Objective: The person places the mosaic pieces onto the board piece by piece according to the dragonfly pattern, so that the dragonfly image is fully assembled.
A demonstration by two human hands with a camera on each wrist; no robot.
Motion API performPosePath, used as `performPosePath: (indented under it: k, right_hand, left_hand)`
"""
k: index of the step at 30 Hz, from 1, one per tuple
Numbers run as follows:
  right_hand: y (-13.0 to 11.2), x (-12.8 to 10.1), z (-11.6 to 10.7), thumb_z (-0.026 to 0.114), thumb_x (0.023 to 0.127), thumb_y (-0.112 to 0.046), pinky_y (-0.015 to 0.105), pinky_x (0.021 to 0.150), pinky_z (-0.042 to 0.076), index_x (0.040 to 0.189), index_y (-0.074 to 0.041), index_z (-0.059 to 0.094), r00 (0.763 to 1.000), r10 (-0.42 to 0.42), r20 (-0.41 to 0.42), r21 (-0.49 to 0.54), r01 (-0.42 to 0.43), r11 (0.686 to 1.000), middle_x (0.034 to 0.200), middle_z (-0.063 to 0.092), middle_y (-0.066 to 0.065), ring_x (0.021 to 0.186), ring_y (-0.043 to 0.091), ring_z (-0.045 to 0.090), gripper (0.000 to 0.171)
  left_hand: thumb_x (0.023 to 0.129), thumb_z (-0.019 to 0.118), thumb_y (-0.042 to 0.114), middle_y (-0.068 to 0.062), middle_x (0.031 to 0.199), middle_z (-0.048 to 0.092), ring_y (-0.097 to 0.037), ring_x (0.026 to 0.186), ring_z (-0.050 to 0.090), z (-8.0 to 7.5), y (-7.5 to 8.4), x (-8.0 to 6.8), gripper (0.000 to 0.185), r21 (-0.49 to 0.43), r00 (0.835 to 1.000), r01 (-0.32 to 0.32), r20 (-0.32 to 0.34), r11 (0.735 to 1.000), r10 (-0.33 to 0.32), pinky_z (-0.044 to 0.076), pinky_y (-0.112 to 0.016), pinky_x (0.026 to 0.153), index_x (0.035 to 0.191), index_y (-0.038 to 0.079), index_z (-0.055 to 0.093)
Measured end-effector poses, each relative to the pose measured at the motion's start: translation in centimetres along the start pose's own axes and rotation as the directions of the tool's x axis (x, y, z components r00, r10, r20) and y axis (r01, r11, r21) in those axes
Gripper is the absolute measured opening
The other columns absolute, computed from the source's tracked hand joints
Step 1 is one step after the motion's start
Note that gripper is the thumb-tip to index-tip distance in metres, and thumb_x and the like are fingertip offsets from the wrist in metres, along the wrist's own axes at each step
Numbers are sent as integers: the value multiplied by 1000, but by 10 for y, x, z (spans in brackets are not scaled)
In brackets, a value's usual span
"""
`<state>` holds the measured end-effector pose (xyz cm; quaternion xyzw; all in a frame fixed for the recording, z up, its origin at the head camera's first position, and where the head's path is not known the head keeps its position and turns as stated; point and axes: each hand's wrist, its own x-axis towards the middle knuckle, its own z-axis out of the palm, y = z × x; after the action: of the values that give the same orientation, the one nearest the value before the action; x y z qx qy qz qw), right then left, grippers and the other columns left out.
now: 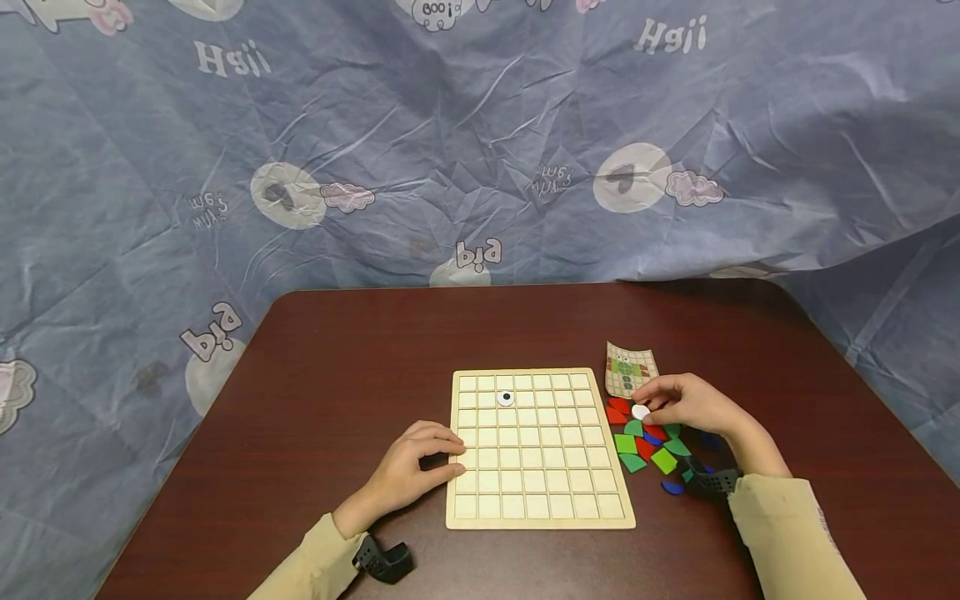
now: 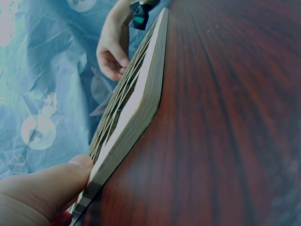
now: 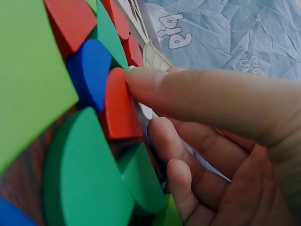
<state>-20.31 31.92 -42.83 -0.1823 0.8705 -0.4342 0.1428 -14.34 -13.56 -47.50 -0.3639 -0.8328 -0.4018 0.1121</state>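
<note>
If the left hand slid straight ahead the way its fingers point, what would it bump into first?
The left hand already touches the wooden grid board at its left edge, so it would probably just push the board.

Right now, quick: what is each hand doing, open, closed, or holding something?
Left hand: fingers loosely curled, resting on the left edge of the wooden grid board.
Right hand: pinching a small white round piece over the coloured pieces.

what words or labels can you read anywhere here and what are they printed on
"Hgii" on the blue printed cloth, at upper left and upper right.
"big" on the cloth, above the table and at left; also in the right wrist view.
"boo!" at the cloth's top edge.
Small scribbled cloth prints: unreadable.
The pattern card, the grid board and the coloured pieces: no text.
</note>
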Motion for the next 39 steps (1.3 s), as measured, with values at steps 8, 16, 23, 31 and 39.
performPosePath:
  k: [8,16,23,31,39]
  right_hand:
    - [-4,0,1,77,78,-12,27,67,53,105,0,68,1000,16,-13,-37,-17,999,99,66,12,83,16,60,31]
    - [-6,1,3,76,79,-13,27,66,53,104,-1,68,999,39,-18,-49,-39,998,97,66,10,84,20,60,30]
    - [-4,2,3,78,76,-13,26,62,51,100,-2,68,999,40,-30,-78,-42,996,86,63,7,75,16,56,28]
    - [-5,1,3,78,77,-16,27,56,50,92,-1,67,999,37,-34,-56,-39,998,75,62,7,66,14,56,24]
    - [-13,1,4,76,80,-23,27,55,47,90,-9,71,993,-3,-114,-54,-4,999,79,64,3,65,14,53,18]
  left_hand:
    - [83,74,25,8,107,63,-9,107,51,-1,0,0,21,-11,999,29,14,1000,-29,46,-28,90,102,15,73]
    - [83,74,24,7,107,63,-11,106,52,0,-1,-1,21,-3,1000,14,7,1000,-14,46,-30,89,102,15,72]
    - [83,74,24,7,107,63,-13,106,52,1,-1,-1,21,-1,1000,4,-2,1000,-4,47,-30,88,102,15,72]
    - [83,74,24,7,107,63,-13,106,52,1,-1,-1,22,-6,1000,12,-2,1000,-12,47,-30,88,102,14,72]
    - [82,75,23,6,107,63,-12,106,52,0,1,0,22,-8,1000,13,-2,1000,-13,47,-29,88,102,14,72]
